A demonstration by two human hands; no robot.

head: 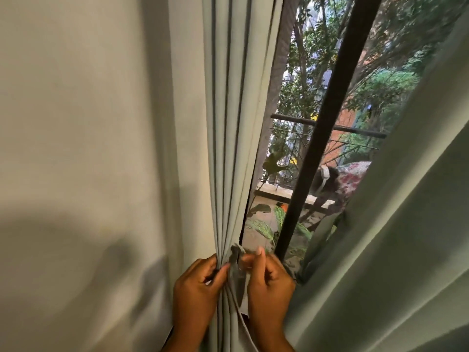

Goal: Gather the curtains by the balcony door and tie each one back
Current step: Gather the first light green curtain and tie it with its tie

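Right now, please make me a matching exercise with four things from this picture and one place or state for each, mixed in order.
Things:
1. left curtain
2. right curtain
3. tie-back strip
4. dark door bar

Places or states:
A. pinched between both hands
B. stands between the two curtains
C. gathered in narrow folds beside the wall
D. hangs loose, not tied

Pairs: 1-C, 2-D, 3-A, 4-B

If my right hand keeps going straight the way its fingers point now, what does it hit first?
Probably the tie-back your right hand pinches, then the gathered left curtain behind it; depth is hard to judge.
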